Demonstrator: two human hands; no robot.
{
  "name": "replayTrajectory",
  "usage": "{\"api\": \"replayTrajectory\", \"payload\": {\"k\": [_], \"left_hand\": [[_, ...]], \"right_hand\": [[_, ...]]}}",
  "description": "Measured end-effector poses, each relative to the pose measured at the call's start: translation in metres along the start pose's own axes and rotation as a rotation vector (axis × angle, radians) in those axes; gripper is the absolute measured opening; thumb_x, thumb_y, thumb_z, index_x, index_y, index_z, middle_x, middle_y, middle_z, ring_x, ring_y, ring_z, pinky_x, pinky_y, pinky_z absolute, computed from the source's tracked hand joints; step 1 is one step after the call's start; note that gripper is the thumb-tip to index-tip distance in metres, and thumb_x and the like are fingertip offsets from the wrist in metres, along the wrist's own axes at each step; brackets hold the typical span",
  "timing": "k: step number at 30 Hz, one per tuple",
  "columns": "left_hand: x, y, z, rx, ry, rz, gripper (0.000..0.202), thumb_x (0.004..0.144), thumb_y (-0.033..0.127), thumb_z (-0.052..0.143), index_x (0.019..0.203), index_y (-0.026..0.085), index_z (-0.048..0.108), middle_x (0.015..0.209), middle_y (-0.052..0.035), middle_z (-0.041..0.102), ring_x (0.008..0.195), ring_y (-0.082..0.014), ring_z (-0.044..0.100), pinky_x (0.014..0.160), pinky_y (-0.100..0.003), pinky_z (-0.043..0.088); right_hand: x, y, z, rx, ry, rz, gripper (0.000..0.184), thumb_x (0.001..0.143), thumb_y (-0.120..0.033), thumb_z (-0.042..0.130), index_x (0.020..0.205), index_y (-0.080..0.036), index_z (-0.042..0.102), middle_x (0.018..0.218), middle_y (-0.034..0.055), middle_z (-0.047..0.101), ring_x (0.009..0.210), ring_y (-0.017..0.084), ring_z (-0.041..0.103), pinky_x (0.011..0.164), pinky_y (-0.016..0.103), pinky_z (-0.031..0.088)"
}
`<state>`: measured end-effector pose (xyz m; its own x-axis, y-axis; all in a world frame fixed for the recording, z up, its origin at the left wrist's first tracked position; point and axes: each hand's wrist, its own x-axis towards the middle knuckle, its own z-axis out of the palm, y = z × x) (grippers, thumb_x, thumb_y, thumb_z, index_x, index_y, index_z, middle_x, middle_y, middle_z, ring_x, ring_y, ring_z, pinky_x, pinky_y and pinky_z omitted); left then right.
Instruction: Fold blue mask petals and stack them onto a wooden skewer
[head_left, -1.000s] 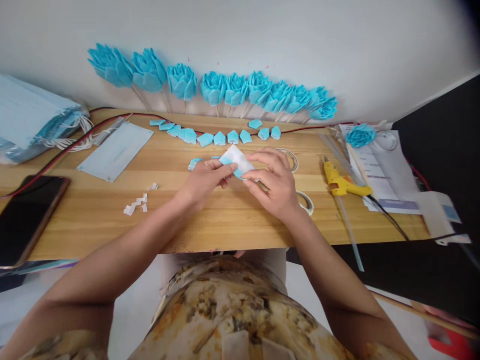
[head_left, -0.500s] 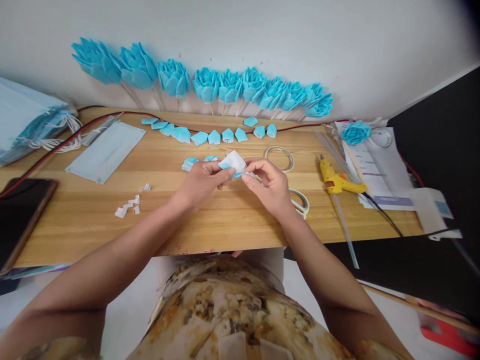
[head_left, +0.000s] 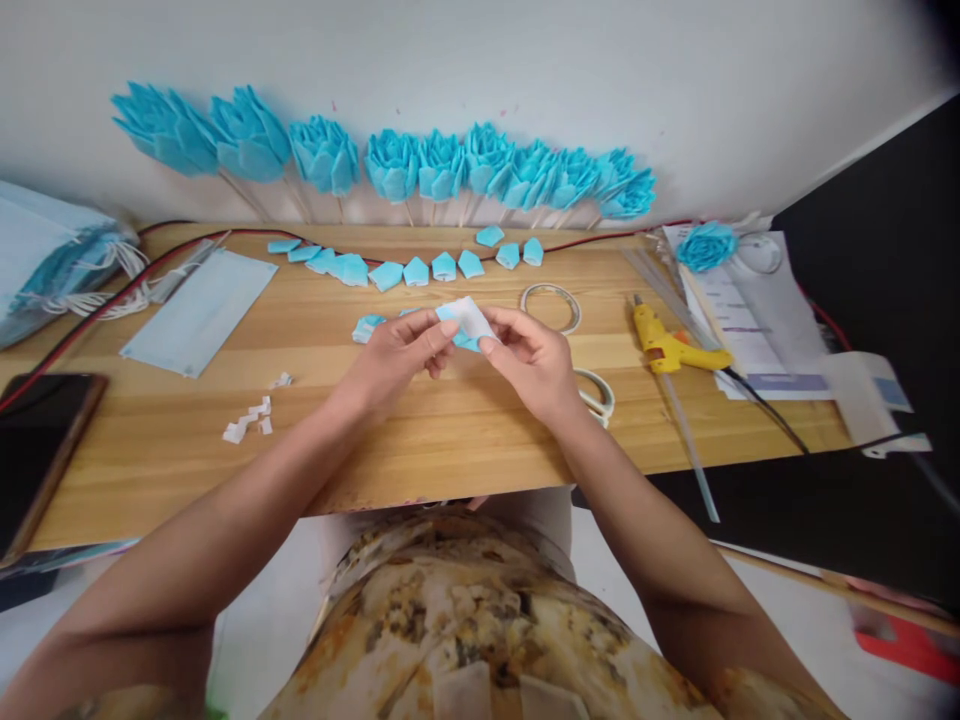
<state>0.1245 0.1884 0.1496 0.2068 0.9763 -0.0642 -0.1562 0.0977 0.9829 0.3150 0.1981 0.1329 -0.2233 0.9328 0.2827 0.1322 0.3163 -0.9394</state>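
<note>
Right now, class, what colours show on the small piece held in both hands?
The small piece is white and light blue, seen in the head view.

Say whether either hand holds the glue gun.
No: left hand and right hand hold a small sheet; the glue gun lies on the table.

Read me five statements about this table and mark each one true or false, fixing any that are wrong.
1. The left hand and right hand both hold the piece. True.
2. The glue gun lies left of both hands. False: it lies to their right.
3. The phone is lit up. False: it is dark.
4. White scraps lie on the table. True.
5. The flowers are blue. True.
</note>
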Motion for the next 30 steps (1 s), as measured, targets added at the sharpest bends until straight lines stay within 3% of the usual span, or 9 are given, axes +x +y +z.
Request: {"api": "replayTrajectory", "payload": {"k": [4, 11, 14, 19, 24, 27, 30], "left_hand": [[-0.001, 0.001, 0.001, 0.133, -0.046, 0.010, 0.033, 0.076, 0.047, 0.083, 0.069, 0.018, 0.069, 0.063, 0.0014, 0.055, 0.058, -0.0101, 0.046, 0.056, -0.025, 0.037], [-0.001, 0.001, 0.000, 0.166, 0.026, 0.028, 0.031, 0.077, 0.037, 0.079, 0.060, 0.018, 0.063, 0.058, 0.0020, 0.053, 0.057, -0.0099, 0.043, 0.057, -0.026, 0.035], [0.000, 0.002, -0.001, 0.139, 0.054, 0.020, 0.029, 0.078, 0.035, 0.077, 0.060, 0.018, 0.062, 0.059, 0.0015, 0.054, 0.056, -0.0100, 0.044, 0.058, -0.026, 0.036], [0.000, 0.005, -0.002, 0.130, 0.096, 0.024, 0.028, 0.080, 0.032, 0.073, 0.059, 0.018, 0.061, 0.059, 0.0016, 0.054, 0.056, -0.0094, 0.044, 0.058, -0.026, 0.037], [0.002, 0.005, -0.004, 0.150, 0.071, 0.033, 0.027, 0.078, 0.035, 0.071, 0.062, 0.018, 0.058, 0.059, 0.0030, 0.052, 0.056, -0.0092, 0.043, 0.058, -0.026, 0.035], [0.002, 0.004, -0.006, 0.207, 0.070, 0.028, 0.025, 0.079, 0.034, 0.069, 0.064, 0.018, 0.057, 0.059, 0.0041, 0.051, 0.057, -0.0087, 0.042, 0.057, -0.025, 0.034], [0.003, 0.003, -0.005, 0.188, 0.102, 0.051, 0.023, 0.081, 0.034, 0.068, 0.068, 0.017, 0.057, 0.061, 0.0039, 0.053, 0.058, -0.0084, 0.044, 0.058, -0.024, 0.036]], "right_hand": [[0.002, 0.001, 0.001, 0.050, 0.025, 0.007, 0.030, 0.084, -0.045, 0.073, 0.106, -0.025, 0.073, 0.098, 0.0016, 0.074, 0.086, 0.017, 0.065, 0.079, 0.035, 0.055], [0.005, 0.004, 0.000, 0.128, -0.001, 0.042, 0.035, 0.084, -0.050, 0.075, 0.109, -0.026, 0.074, 0.085, -0.0010, 0.070, 0.078, 0.015, 0.063, 0.074, 0.032, 0.055], [0.007, -0.001, -0.008, 0.139, 0.004, 0.099, 0.035, 0.089, -0.053, 0.070, 0.113, -0.028, 0.075, 0.089, -0.0005, 0.073, 0.078, 0.015, 0.065, 0.075, 0.032, 0.056], [0.019, -0.015, -0.017, 0.157, -0.145, 0.171, 0.044, 0.088, -0.057, 0.069, 0.120, -0.028, 0.074, 0.103, 0.0027, 0.076, 0.091, 0.018, 0.069, 0.083, 0.036, 0.057], [0.036, -0.020, -0.010, 0.173, -0.342, 0.199, 0.057, 0.080, -0.040, 0.078, 0.134, -0.025, 0.066, 0.107, 0.0032, 0.076, 0.096, 0.020, 0.067, 0.083, 0.035, 0.055], [0.039, -0.019, -0.004, 0.145, -0.334, 0.210, 0.058, 0.079, -0.030, 0.075, 0.135, -0.023, 0.063, 0.100, 0.0015, 0.074, 0.085, 0.016, 0.064, 0.076, 0.031, 0.052], [0.037, -0.016, 0.002, 0.174, -0.294, 0.191, 0.044, 0.078, -0.031, 0.076, 0.120, -0.022, 0.070, 0.089, -0.0001, 0.071, 0.079, 0.015, 0.061, 0.072, 0.030, 0.049]]}}
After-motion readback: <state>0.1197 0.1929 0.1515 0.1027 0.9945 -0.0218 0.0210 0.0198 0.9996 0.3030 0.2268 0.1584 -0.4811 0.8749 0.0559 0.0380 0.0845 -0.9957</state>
